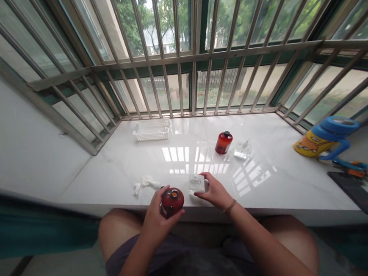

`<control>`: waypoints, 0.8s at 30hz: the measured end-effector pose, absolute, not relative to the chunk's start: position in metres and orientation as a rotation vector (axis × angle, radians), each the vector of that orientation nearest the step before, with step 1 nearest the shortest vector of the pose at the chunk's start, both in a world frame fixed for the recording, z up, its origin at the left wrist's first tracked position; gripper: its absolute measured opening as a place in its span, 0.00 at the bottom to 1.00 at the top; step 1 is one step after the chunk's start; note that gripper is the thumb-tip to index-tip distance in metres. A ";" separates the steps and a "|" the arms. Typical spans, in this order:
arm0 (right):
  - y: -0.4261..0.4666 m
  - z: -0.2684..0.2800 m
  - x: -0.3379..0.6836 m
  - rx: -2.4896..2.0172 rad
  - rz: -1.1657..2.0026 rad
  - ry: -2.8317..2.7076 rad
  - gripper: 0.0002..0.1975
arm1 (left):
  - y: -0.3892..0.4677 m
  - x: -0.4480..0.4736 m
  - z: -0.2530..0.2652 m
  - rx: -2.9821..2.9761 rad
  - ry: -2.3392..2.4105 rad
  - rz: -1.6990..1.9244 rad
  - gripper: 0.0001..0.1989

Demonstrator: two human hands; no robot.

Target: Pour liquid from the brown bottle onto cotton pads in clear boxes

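My left hand (158, 214) is closed around a dark red see-through bottle (172, 203) at the front edge of the white counter. The bottle's round mouth is uncovered and faces up toward me. A small black piece shows by my left fingertips; whether it is the bottle's cap I cannot tell. My right hand (214, 191) grips the right side of a small clear square container (196, 183), thumb in front and fingers behind. The container is at the counter surface, just right of the bottle. Crumpled white tissue (145, 183) lies left of the bottle.
A second red bottle (224, 143) with a black cap stands farther back, beside another clear container (242, 150). A white plastic basket (151, 131) sits near the barred window. At right are a blue-and-yellow cup (326, 137), an orange-and-blue item (353, 168) and a black phone-like slab (357, 192).
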State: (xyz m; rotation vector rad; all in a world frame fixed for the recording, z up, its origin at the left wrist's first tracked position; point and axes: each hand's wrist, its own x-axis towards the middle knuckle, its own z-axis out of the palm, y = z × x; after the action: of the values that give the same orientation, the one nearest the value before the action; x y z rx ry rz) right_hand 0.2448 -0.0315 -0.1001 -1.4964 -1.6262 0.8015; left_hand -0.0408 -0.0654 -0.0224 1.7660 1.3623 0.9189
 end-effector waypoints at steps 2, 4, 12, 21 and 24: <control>-0.037 -0.102 0.245 -1.529 0.758 -1.609 0.34 | -0.063 -0.038 -0.021 1.764 1.344 0.928 0.38; -0.042 -0.106 0.245 -1.564 0.712 -1.588 0.35 | -0.061 -0.034 -0.022 1.754 1.345 0.935 0.39; -0.050 -0.118 0.243 -1.640 0.592 -1.565 0.36 | -0.055 -0.018 -0.040 1.655 1.367 0.926 0.45; -0.052 -0.120 0.241 -1.674 0.538 -1.598 0.36 | -0.053 0.001 -0.071 1.638 1.329 1.063 0.38; -0.053 -0.121 0.241 -1.683 0.524 -1.607 0.37 | -0.052 0.004 -0.079 1.604 1.362 1.087 0.38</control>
State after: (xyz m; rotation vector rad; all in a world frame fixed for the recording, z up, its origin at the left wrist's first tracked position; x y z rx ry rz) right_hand 0.2405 -0.0528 -0.1211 -1.6833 -1.6075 0.5240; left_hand 0.0037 -0.0518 -0.0794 1.6041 1.3616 1.0868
